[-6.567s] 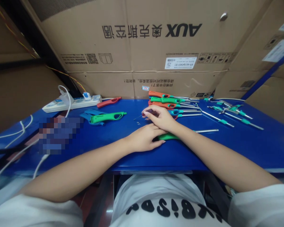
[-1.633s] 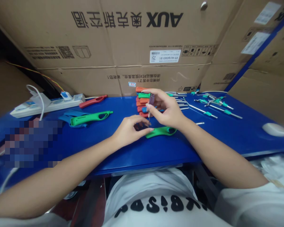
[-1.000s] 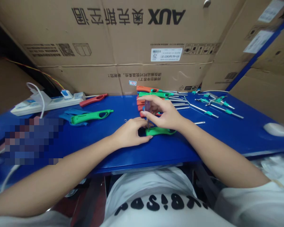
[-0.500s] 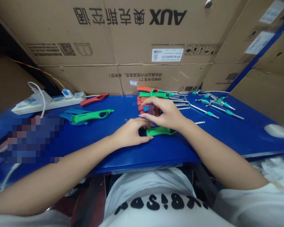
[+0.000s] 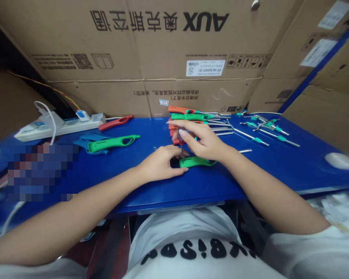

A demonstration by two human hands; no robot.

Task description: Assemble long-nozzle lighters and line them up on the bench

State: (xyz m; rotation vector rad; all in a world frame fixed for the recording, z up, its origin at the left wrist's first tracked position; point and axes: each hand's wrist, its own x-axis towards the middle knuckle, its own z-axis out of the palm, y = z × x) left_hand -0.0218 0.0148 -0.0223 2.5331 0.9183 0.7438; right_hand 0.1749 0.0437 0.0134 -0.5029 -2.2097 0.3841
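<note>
A green gas lighter casing [image 5: 196, 161] lies flat on the blue table near its front edge. My left hand [image 5: 163, 162] is closed on the casing's left end, thumb along the near side and fingers on the far side. Above it, my right hand [image 5: 202, 139] grips a screwdriver [image 5: 182, 150] held upright. Its thin shaft comes down to the left end of the casing, and the handle is mostly covered by my fingers. Behind my right hand lie assembled lighters, among them an orange one [image 5: 184, 110] and a green one [image 5: 189, 116], with metal tubes pointing right.
Loose metal lighter tubes [image 5: 260, 140] with teal parts lie at the right, near a white computer mouse [image 5: 341, 161]. Green [image 5: 110, 143], blue and red [image 5: 116, 122] casings lie left, beside a white power strip [image 5: 72, 124]. A cardboard wall [image 5: 151, 46] closes off the back.
The fingers of my right hand have shifted around the screwdriver handle, as if turning it. My left hand and the green casing stay in place.
</note>
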